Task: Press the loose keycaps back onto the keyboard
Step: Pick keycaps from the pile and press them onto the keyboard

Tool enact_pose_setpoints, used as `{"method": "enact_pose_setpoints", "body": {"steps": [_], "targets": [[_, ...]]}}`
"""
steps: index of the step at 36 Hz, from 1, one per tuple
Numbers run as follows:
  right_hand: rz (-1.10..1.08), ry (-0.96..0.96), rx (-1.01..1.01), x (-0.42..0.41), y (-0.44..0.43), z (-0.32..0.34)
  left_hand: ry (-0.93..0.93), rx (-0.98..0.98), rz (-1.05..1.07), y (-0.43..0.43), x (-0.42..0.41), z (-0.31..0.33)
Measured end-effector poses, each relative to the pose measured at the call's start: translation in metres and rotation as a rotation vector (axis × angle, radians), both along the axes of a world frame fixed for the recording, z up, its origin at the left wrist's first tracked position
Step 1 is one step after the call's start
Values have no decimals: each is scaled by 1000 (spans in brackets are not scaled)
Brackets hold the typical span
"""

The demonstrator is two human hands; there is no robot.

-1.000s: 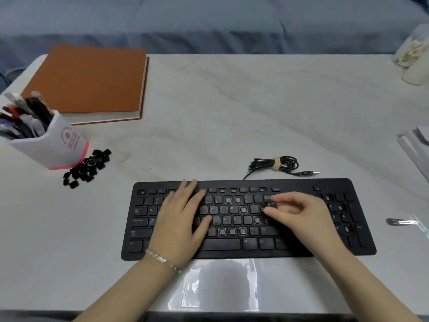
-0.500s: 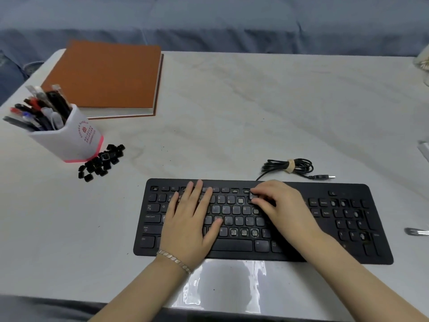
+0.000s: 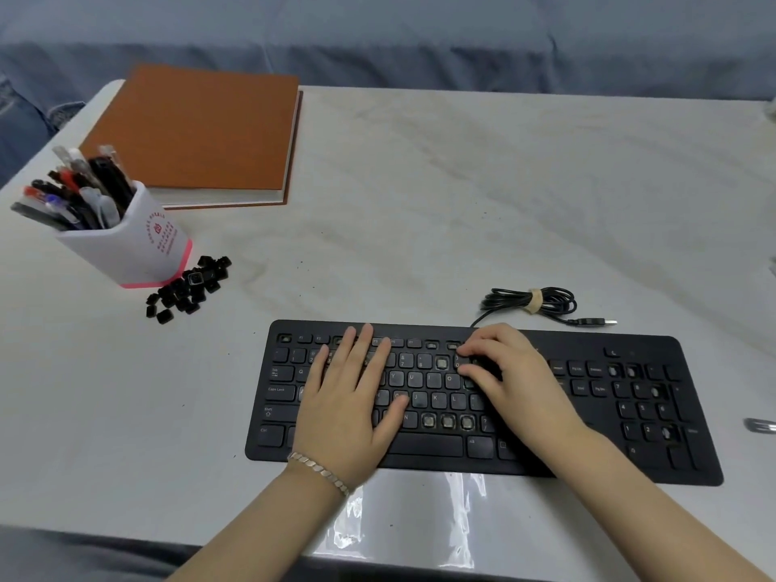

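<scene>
A black keyboard point(image 3: 588, 343) lies near the table's front edge. Several of its sockets are bare, one in the number row point(image 3: 441, 363) and three in the bottom letter row point(image 3: 447, 421). My left hand point(image 3: 348, 401) rests flat on the keyboard's left half, fingers straight and spread. My right hand point(image 3: 508, 380) has curled fingers. Its thumb and fingertips pinch together on the number row just right of the bare socket; the keycap under them is mostly hidden. A pile of loose black keycaps point(image 3: 189, 287) sits on the table at the far left.
A white pen holder point(image 3: 130, 249) full of pens stands beside the keycap pile. An orange notebook point(image 3: 197, 128) lies behind it. The coiled keyboard cable point(image 3: 533, 302) lies behind the keyboard. Clear plastic film point(image 3: 411, 510) lies at the table's front edge, and a small metal object point(image 3: 760, 425) at the right.
My right hand moved up and left from the middle rows to the number row, its fingers still pinched together. My left hand stayed flat. The view shifted left.
</scene>
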State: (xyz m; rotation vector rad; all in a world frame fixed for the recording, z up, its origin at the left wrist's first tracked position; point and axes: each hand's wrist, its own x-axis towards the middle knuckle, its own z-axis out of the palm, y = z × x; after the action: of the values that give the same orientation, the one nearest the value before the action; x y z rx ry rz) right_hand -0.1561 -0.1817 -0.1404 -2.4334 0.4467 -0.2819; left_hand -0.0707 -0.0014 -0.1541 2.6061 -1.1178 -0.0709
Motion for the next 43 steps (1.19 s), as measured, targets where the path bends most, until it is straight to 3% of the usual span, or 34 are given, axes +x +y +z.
{"method": "enact_pose_setpoints", "body": {"steps": [17,26,32,39,43], "targets": [[57,-5,-45,0,-6,-3,0,3,-3,0,0,0],[10,-93,-150,-7,4,-5,6,-17,-6,0,0,0],[75,-91,-340,-19,8,-8,5,-19,-14,1,1,-2],[13,-68,-341,-14,14,2,22,-6,-33,0,0,0],[-30,-73,-270,5,21,9,149,-105,-72,5,7,4]]}}
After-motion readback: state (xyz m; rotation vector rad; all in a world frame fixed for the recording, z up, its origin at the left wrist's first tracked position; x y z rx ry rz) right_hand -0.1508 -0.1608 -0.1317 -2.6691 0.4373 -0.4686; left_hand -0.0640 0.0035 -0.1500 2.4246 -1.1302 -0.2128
